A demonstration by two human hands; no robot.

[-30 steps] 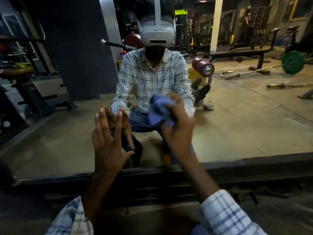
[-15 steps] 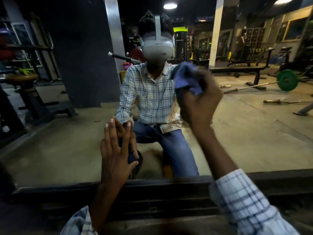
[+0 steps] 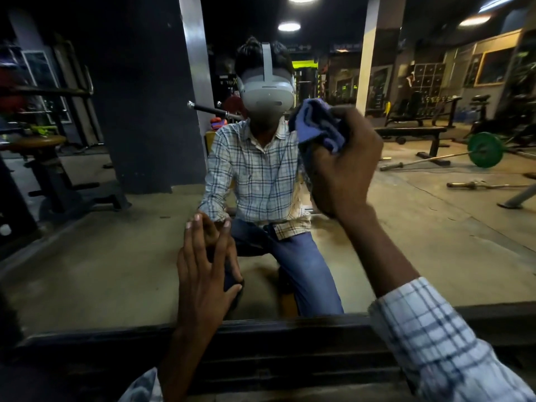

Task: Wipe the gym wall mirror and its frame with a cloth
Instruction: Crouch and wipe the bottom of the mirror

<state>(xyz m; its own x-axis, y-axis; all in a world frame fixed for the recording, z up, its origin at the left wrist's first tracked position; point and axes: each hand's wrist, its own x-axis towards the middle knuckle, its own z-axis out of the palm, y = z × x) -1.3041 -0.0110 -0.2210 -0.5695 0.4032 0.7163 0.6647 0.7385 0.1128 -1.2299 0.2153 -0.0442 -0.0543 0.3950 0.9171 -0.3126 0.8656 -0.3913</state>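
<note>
Head view: cloth (image 3: 317,127), likely soft and light, best gripped bunched, as now in right hand (image 3: 348,169) on fragile mirror (image 3: 435,242); left hand (image 3: 203,274) flat, straight-fingered, above bottom frame (image 3: 290,329).

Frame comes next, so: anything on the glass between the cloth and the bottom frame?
Nothing visible straight below the cloth. The left hand rests flat on the mirror, left of that path to the bottom frame.

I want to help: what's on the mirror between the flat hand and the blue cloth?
Just bare mirror, reflecting a checked shirt, between the left hand and the cloth the right hand grips, per the head view.
</note>
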